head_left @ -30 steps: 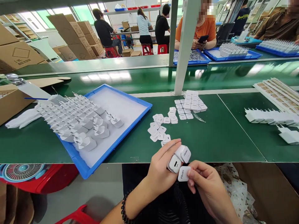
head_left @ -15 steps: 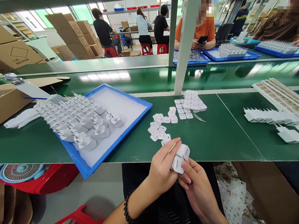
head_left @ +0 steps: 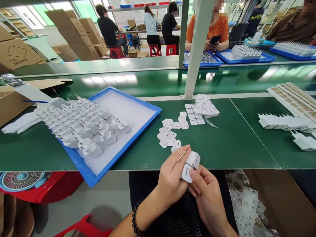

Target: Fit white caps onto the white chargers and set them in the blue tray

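Observation:
My left hand (head_left: 172, 176) is wrapped round two white plug adapters (head_left: 193, 160) side by side, their printed end faces turned up and right. A thin pale stick (head_left: 181, 155) shows between its fingers. My right hand (head_left: 206, 187) presses its thumb on the face of the lower adapter (head_left: 186, 173), its other fingers curled below. Just beyond my hands lie loose white label pieces (head_left: 166, 136) on the green table (head_left: 237, 144). Sheets of square labels (head_left: 203, 106) are stacked further back.
A blue tray (head_left: 133, 143) at the left holds many white plug adapters (head_left: 74, 121). More adapters (head_left: 283, 121) line the right side. A metal post (head_left: 194, 56) rises at the table's back edge. A person holding a phone (head_left: 215, 39) sits across.
The view has shifted very slightly. My right thumb has moved a little to the left on the lower adapter; both hands otherwise keep their hold.

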`<state>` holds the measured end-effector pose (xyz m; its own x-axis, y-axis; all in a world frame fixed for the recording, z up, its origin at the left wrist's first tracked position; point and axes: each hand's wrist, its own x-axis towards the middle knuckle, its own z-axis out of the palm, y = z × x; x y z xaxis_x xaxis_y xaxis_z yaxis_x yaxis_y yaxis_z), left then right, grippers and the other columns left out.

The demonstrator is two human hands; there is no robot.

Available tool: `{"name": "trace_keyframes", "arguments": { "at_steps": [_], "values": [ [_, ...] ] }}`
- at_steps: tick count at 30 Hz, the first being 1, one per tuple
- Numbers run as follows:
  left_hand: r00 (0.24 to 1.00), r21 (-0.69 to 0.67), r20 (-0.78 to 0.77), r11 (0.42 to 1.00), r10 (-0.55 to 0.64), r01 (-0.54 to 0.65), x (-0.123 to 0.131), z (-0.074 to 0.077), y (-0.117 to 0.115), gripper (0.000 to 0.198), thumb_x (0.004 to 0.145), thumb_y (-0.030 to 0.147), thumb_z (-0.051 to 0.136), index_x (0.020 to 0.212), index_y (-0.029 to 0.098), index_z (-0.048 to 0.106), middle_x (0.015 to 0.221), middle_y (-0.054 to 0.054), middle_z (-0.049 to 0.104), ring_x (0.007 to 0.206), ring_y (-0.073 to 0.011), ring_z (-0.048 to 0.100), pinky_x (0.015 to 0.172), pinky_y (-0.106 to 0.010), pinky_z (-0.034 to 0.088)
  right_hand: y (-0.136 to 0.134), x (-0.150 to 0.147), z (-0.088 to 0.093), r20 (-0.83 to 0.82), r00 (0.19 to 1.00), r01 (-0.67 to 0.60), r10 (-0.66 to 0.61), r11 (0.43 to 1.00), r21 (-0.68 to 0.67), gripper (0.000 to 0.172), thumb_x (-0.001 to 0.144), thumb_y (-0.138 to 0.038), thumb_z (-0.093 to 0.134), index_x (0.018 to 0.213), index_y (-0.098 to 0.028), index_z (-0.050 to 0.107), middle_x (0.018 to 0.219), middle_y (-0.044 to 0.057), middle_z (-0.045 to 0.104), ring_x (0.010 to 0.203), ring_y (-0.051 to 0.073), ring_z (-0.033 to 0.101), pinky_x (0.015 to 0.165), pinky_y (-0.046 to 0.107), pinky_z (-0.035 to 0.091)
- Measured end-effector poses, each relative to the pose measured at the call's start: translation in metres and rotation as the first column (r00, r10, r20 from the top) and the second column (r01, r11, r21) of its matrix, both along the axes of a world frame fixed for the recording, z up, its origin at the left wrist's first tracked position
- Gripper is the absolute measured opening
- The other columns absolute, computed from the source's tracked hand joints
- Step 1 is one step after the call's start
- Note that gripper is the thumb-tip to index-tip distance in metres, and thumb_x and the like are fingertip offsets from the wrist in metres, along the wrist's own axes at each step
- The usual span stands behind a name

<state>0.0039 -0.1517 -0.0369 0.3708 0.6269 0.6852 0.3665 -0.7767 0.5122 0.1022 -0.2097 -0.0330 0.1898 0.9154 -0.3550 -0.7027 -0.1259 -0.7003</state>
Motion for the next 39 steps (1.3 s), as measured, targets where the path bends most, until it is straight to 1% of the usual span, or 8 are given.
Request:
{"name": "trace_keyframes", "arguments": {
  "at_steps": [5, 12, 18, 24, 29, 34, 37, 39],
  "values": [
    [1.000, -0.003, -0.007, 1.000, -0.011, 0.011, -0.001, 0.000, -0.001, 0.049, 0.082, 0.002, 0.054, 0.130, 0.008, 0.052, 0.129, -0.019, 0.059, 0.120, -0.0243, 0.057, 0.098, -0.035, 0.054, 0.002, 0.002, -0.003, -0.005, 0.999, -0.034, 0.034, 0.999, 0.009, 0.039, 0.075, -0.036, 0.078, 0.058, -0.017, 0.048, 0.049, -0.010, 0.031, 0.046, 0.005, 0.021, 0.044, 0.019, 0.023],
    [1.000, -0.022, 0.001, 1.000, 0.008, -0.008, 0.002, 0.000, -0.002, 0.045, 0.085, 0.008, 0.056, 0.130, 0.012, 0.051, 0.127, -0.018, 0.060, 0.118, -0.0237, 0.059, 0.095, -0.036, 0.056, 0.002, 0.000, -0.001, 0.058, 0.998, -0.002, 0.003, 1.000, -0.010, 0.039, 0.074, -0.037, 0.078, 0.058, -0.018, 0.048, 0.049, -0.009, 0.032, 0.047, 0.005, 0.022, 0.045, 0.021, 0.022],
    [1.000, -0.011, -0.001, 1.000, 0.008, -0.008, 0.003, 0.000, -0.001, 0.045, 0.085, 0.006, 0.054, 0.129, 0.009, 0.052, 0.127, -0.019, 0.060, 0.119, -0.0238, 0.058, 0.097, -0.035, 0.055, 0.002, 0.001, -0.001, 0.087, 0.996, 0.015, -0.013, 1.000, -0.019, 0.039, 0.075, -0.037, 0.078, 0.058, -0.018, 0.048, 0.049, -0.009, 0.034, 0.047, 0.006, 0.024, 0.045, 0.021, 0.022],
    [1.000, 0.004, -0.015, 1.000, 0.022, -0.022, 0.004, -0.003, -0.002, 0.048, 0.086, 0.007, 0.052, 0.133, 0.012, 0.049, 0.129, -0.017, 0.059, 0.120, -0.0240, 0.058, 0.097, -0.037, 0.055, 0.001, 0.001, 0.000, 0.104, 0.994, 0.027, -0.025, 0.999, -0.017, 0.040, 0.076, -0.037, 0.077, 0.057, -0.018, 0.047, 0.051, -0.008, 0.035, 0.049, 0.006, 0.024, 0.046, 0.021, 0.024],
    [1.000, -0.008, -0.017, 1.000, 0.021, -0.021, 0.003, -0.006, -0.001, 0.048, 0.085, 0.005, 0.052, 0.132, 0.011, 0.050, 0.130, -0.018, 0.058, 0.121, -0.0237, 0.057, 0.098, -0.036, 0.054, 0.002, 0.001, 0.000, 0.126, 0.992, 0.027, -0.025, 1.000, -0.013, 0.039, 0.076, -0.037, 0.077, 0.057, -0.018, 0.048, 0.052, -0.007, 0.036, 0.050, 0.007, 0.024, 0.047, 0.021, 0.024],
    [0.998, -0.071, 0.042, 0.997, 0.037, -0.034, 0.006, -0.005, -0.001, 0.043, 0.086, 0.009, 0.054, 0.128, 0.015, 0.054, 0.127, -0.015, 0.061, 0.116, -0.0232, 0.061, 0.096, -0.036, 0.056, 0.004, 0.001, -0.003, 0.184, 0.982, 0.039, -0.036, 0.999, -0.010, 0.041, 0.075, -0.034, 0.078, 0.056, -0.019, 0.044, 0.057, -0.005, 0.041, 0.057, 0.010, 0.032, 0.053, 0.022, 0.032],
    [0.991, -0.117, 0.123, 0.993, 0.048, -0.034, 0.009, -0.007, -0.001, 0.041, 0.083, 0.013, 0.061, 0.124, 0.016, 0.056, 0.123, -0.014, 0.063, 0.112, -0.0230, 0.063, 0.094, -0.037, 0.056, 0.004, -0.003, -0.004, 0.177, 0.983, 0.057, -0.054, 0.998, -0.014, 0.039, 0.073, -0.033, 0.078, 0.062, -0.020, 0.044, 0.064, -0.004, 0.045, 0.064, 0.012, 0.041, 0.062, 0.024, 0.040],
    [0.984, -0.140, 0.169, 0.990, 0.049, -0.025, 0.011, -0.009, -0.001, 0.041, 0.083, 0.012, 0.061, 0.123, 0.017, 0.057, 0.123, -0.013, 0.064, 0.112, -0.0233, 0.063, 0.095, -0.039, 0.056, 0.004, -0.007, -0.004, 0.187, 0.978, 0.092, -0.090, 0.996, -0.001, 0.039, 0.071, -0.032, 0.079, 0.068, -0.022, 0.042, 0.069, -0.004, 0.046, 0.070, 0.013, 0.045, 0.066, 0.024, 0.042]
  ]
}}
